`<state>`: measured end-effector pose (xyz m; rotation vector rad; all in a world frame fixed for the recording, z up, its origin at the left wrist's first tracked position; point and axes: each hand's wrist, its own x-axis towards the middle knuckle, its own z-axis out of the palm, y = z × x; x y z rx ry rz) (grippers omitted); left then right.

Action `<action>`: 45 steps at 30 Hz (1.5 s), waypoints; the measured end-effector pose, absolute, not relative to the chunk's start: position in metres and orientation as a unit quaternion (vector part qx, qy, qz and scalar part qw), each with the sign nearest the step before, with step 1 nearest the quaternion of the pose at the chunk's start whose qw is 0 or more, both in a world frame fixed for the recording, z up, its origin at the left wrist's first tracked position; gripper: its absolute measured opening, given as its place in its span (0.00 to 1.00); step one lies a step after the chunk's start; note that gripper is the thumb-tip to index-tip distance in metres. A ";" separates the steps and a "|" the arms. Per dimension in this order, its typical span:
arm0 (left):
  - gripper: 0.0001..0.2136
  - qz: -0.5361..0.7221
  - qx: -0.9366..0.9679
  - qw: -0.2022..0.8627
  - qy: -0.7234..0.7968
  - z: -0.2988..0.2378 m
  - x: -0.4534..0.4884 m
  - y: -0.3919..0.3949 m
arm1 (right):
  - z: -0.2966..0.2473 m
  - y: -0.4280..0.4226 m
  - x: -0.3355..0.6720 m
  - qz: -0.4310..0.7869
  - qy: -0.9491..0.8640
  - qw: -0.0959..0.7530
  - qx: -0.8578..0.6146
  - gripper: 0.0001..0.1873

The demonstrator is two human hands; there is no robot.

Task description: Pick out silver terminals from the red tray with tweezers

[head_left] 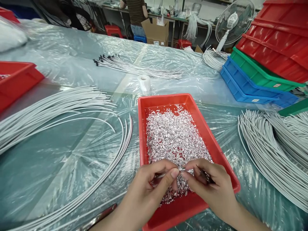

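Over the red tray (141,128), my left hand (151,189) pinches a thin white cable (160,175) close to its end between thumb and forefinger. Facing it, my right hand (211,186) is closed with its fingertips at the same cable end, nearly touching the left fingertips. Something dark is tucked in the right palm; its kind is unclear. Small crumpled silvery foil scraps (173,134) cover much of the tray's bottom below both hands. By my left forearm lies a shiny, partly hidden metal object (103,215).
White cable bundles lie at left (60,102), at right (271,150) and farther back with black ends (134,68). A clear tape roll (144,84) stands behind the tray. Stacked red, green and blue crates (271,48) and a fan (232,21) are back right. A person (136,12) is beyond.
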<state>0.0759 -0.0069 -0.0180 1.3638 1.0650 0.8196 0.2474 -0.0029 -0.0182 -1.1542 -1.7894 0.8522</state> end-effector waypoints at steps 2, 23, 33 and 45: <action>0.13 0.333 0.568 0.594 0.462 -0.018 0.076 -0.007 | -0.020 -0.004 0.245 0.316 -0.718 0.425 -0.452 0.06; 0.10 0.369 0.562 0.580 0.460 -0.023 0.080 -0.011 | -0.019 -0.012 0.240 0.204 -0.772 0.418 -0.432 0.11; 0.06 0.415 0.647 0.446 0.459 -0.030 0.080 -0.015 | -0.022 -0.016 0.242 0.182 -0.779 0.397 -0.451 0.07; 0.13 0.386 0.546 0.589 0.454 -0.025 0.075 -0.005 | -0.012 0.010 0.269 0.227 -0.668 0.379 -0.598 0.05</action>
